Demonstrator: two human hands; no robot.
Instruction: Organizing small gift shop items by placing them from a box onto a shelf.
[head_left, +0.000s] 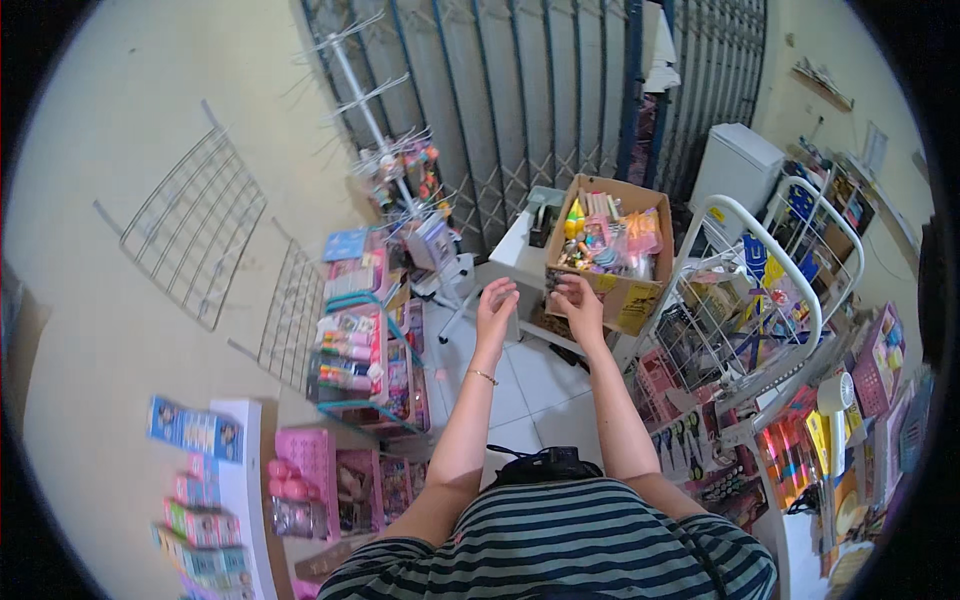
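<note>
Both my arms reach forward over the tiled floor (510, 382). My left hand (496, 300) is raised with its fingers bent and apart, holding nothing; a thin bracelet (484, 376) circles that wrist. My right hand (579, 301) also appears empty, its fingers curled, in front of the near side of a cardboard box (630, 300); whether it touches the box I cannot tell. The box is open at the top and full of small packaged goods (607, 232) in yellow, pink and orange. It rests on or against a white table (510, 244), with a black tape dispenser (541, 225) beside it.
A wire display stand (367, 101) rises at the back left, before a folding metal gate (510, 97). Left stands a rack of stationery (349, 352). Right are a white metal-framed wire rack (720, 345) and hanging scissors (679, 442). Wire grids (195, 225) hang on the wall.
</note>
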